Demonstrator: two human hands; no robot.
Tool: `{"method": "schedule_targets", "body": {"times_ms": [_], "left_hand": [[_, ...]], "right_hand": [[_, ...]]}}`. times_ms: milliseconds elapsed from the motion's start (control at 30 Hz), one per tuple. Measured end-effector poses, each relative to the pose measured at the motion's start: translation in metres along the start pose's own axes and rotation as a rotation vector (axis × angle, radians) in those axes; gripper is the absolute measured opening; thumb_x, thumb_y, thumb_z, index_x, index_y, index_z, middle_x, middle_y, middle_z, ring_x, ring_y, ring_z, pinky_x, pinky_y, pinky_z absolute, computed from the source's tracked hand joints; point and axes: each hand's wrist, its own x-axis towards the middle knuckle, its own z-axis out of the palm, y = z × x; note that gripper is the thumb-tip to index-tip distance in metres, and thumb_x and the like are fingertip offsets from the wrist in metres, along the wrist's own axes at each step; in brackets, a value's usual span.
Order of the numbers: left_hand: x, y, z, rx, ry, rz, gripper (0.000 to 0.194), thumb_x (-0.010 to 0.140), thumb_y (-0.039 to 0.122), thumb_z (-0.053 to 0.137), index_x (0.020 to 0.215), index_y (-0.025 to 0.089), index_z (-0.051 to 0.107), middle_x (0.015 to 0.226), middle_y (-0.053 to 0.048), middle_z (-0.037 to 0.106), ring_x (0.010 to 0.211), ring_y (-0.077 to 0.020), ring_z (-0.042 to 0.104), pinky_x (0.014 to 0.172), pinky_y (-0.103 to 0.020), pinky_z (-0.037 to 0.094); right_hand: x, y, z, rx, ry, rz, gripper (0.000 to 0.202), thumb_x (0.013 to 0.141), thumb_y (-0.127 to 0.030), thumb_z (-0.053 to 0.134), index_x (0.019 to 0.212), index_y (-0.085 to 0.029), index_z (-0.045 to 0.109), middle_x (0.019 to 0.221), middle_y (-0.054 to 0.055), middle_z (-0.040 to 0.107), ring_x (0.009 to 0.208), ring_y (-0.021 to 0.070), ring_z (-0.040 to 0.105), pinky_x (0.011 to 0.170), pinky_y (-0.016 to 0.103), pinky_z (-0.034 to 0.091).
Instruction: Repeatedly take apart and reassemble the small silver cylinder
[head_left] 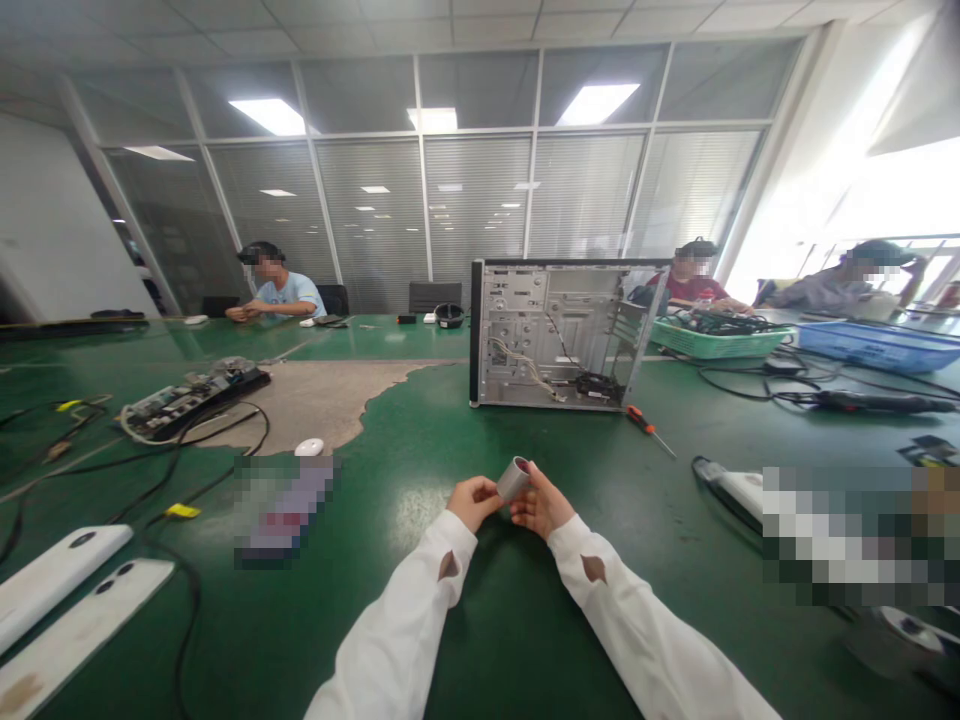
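Between my two hands, above the green table [420, 600], is a small silvery-grey cylinder [513, 479], tilted, with something dark red at its upper end. My left hand [474, 502] pinches its lower left side with closed fingers. On the right side, my right hand [543, 502] has its fingers curled around the upper end of the same cylinder. Behind the hands stands an open computer case [555, 330] with cables inside. A screwdriver [651, 431] with an orange and black handle lies at the case's right corner.
Left lie a power strip with cables [195, 400], a small white round object [309, 448] and two long white objects [82, 630]. A green basket [720, 345] and blue basket [877, 350] stand back right. A roll of tape [892, 640] is near right. Three people sit beyond.
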Motion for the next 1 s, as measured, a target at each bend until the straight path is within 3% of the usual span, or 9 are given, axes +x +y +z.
{"method": "schedule_targets", "body": {"times_ms": [167,300,400,567,733,867,1000], "left_hand": [[0.001,0.0,-0.001,0.013,-0.025,-0.013,0.02,0.048,0.023,0.068,0.06,0.013,0.056,0.055,0.001,0.058,0.054,-0.0116,0.053,0.057,-0.025,0.039],[-0.002,0.002,0.0,0.012,-0.077,-0.03,0.022,0.048,0.025,0.069,0.061,0.012,0.056,0.054,0.001,0.059,0.055,-0.0117,0.054,0.06,-0.025,0.04],[-0.004,0.004,0.001,-0.002,-0.114,-0.033,0.026,0.048,0.03,0.069,0.061,0.012,0.055,0.053,0.001,0.058,0.054,-0.0112,0.053,0.06,-0.025,0.04],[-0.005,0.009,0.001,0.011,-0.142,-0.047,0.029,0.053,0.038,0.065,0.064,0.012,0.057,0.052,0.0,0.058,0.052,-0.011,0.052,0.055,-0.024,0.037],[-0.004,0.009,0.002,0.021,-0.117,-0.069,0.029,0.054,0.04,0.064,0.061,0.013,0.056,0.051,0.0,0.058,0.052,-0.0116,0.053,0.054,-0.024,0.038],[-0.003,0.007,0.001,0.015,-0.092,-0.074,0.03,0.055,0.041,0.064,0.062,0.013,0.057,0.051,-0.001,0.057,0.052,-0.0117,0.053,0.054,-0.024,0.039],[-0.003,0.006,0.0,-0.006,-0.084,-0.081,0.034,0.053,0.044,0.064,0.062,0.012,0.056,0.051,0.0,0.057,0.05,-0.0108,0.052,0.051,-0.023,0.037]], "right_hand": [[0.002,0.006,-0.001,-0.144,0.036,-0.264,0.034,0.062,-0.05,0.054,0.078,-0.021,0.051,0.066,0.0,0.054,0.055,0.0106,0.05,0.039,0.019,0.038],[-0.001,0.003,0.001,-0.217,0.03,-0.526,0.041,0.06,-0.048,0.057,0.091,-0.022,0.052,0.088,0.004,0.058,0.069,0.0137,0.052,0.038,0.016,0.036],[-0.003,-0.001,0.001,-0.212,-0.003,-0.638,0.046,0.061,-0.045,0.058,0.099,-0.022,0.051,0.094,0.007,0.059,0.07,0.0142,0.054,0.041,0.017,0.038],[0.0,-0.003,-0.004,-0.189,0.022,-0.604,0.044,0.062,-0.044,0.056,0.098,-0.019,0.054,0.09,0.007,0.061,0.064,0.0133,0.054,0.044,0.021,0.041],[0.001,0.0,-0.005,-0.122,0.029,-0.563,0.052,0.054,-0.036,0.065,0.102,-0.02,0.053,0.094,0.006,0.06,0.068,0.0154,0.055,0.046,0.023,0.043],[-0.002,0.001,-0.002,-0.116,-0.038,-0.581,0.062,0.048,-0.025,0.069,0.106,-0.022,0.048,0.101,0.006,0.057,0.078,0.0181,0.055,0.051,0.024,0.045],[-0.007,0.0,0.0,-0.212,-0.032,-0.612,0.057,0.049,-0.021,0.068,0.103,-0.023,0.048,0.099,0.005,0.057,0.087,0.0183,0.054,0.06,0.025,0.045]]}}
